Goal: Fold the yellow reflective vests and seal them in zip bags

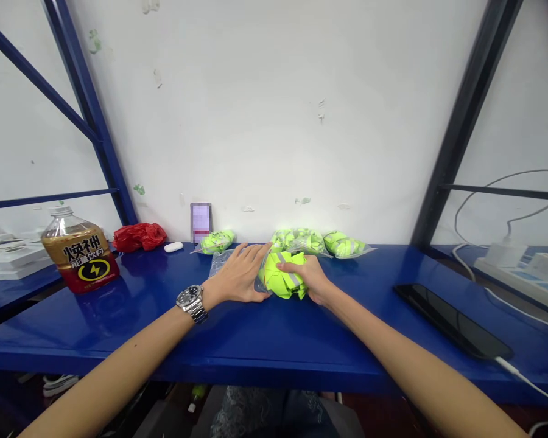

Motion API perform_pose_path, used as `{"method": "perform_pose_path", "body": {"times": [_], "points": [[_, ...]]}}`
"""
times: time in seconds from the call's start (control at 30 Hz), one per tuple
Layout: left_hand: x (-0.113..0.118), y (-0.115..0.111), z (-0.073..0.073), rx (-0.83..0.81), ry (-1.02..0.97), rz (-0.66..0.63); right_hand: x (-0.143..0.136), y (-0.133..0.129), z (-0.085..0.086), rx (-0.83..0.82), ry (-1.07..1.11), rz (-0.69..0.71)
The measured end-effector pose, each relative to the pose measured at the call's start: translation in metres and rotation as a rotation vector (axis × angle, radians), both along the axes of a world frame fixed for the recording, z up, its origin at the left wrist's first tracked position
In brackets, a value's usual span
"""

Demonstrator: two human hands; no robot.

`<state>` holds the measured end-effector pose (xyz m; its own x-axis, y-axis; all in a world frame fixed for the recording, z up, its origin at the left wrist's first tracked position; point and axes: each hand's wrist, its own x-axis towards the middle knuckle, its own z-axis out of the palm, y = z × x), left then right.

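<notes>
At the far left, some flat white boxes (11, 258) lie beside a clear plastic bottle (80, 252) with amber drink and a red lower label, which stands on the blue table (251, 337). To its right, near the wall, there are a crumpled red plastic bag (139, 236), a small white rounded case (173, 247) and a phone with a light purple screen (201, 219), upright against the wall. Next comes a small yellow-green packet in clear film (215, 242). In front of it, the left hand (240, 274), with a metal watch (192, 303) on the wrist, is half open over a clear plastic bag (220, 263), its fingers and thumb reaching rightward; whether it grips the film, I cannot tell. Just at its right, near the middle of the table, is a fluorescent yellow-green cloth bundle (281, 278) with a silver strip. It is a compact lump without a clear long axis; its left end faces the left hand. The right hand (317, 281) is closed on its right end, thumb above. Behind are more yellow-green packets (301, 240), and a pointed one (344, 244) directs its film tail to the right. Farther right lies a black phone (454, 322), slanting toward the near right corner, then a white power strip (525, 277).
</notes>
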<state>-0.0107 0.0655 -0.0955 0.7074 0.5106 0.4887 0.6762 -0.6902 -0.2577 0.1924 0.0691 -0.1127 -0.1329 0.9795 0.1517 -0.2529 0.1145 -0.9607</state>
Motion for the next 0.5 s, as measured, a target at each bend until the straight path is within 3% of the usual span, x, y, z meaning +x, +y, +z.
{"method": "perform_pose_path", "body": {"times": [0.27,0.5], "points": [[0.014,-0.005,-0.006,0.084,-0.006,0.043,0.003,0.001,0.004,0.048,-0.052,-0.02],[0.018,-0.007,-0.007,0.12,-0.03,0.029,0.005,0.016,-0.012,0.125,-0.23,-0.111]]}}
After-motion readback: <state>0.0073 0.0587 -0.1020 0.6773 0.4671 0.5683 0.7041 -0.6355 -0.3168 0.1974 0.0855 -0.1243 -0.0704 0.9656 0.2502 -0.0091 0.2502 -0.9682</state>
